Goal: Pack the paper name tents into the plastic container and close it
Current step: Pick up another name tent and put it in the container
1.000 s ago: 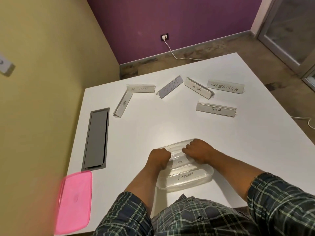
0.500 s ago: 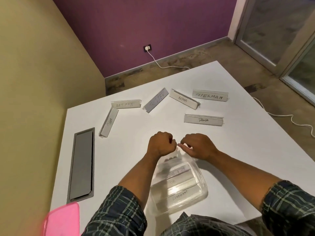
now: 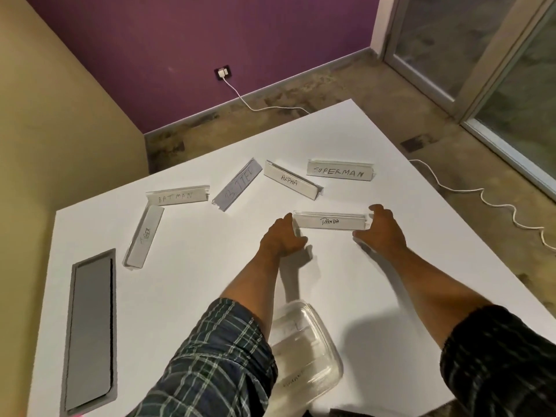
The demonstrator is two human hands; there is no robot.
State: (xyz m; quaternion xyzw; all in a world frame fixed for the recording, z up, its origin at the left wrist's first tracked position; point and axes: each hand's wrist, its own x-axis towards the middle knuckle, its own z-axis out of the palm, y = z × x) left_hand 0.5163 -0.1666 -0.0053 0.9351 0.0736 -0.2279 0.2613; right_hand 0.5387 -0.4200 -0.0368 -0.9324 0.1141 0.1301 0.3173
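Observation:
The PANDA name tent (image 3: 329, 222) lies on the white table (image 3: 195, 281). My left hand (image 3: 281, 239) grips its left end and my right hand (image 3: 382, 231) curls round its right end, thumb over the top. The clear plastic container (image 3: 316, 359) stands lidless near the table's front edge, with name tents inside, partly hidden by my left sleeve. Several other tents lie further back: SUPERMAN (image 3: 340, 171), ALPHA (image 3: 290, 182), a greyish one (image 3: 237, 186), BATMAN (image 3: 177, 197) and TIGER (image 3: 144, 234).
A grey cable hatch (image 3: 90, 329) is set into the table at the left. A sliver of the pink lid (image 3: 76, 414) shows at the bottom left edge. A white cable (image 3: 481, 195) trails on the floor to the right.
Both hands have left the container and moved forward to the ends of the PANDA tent. The view has tilted up, so the pink lid has almost gone from sight.

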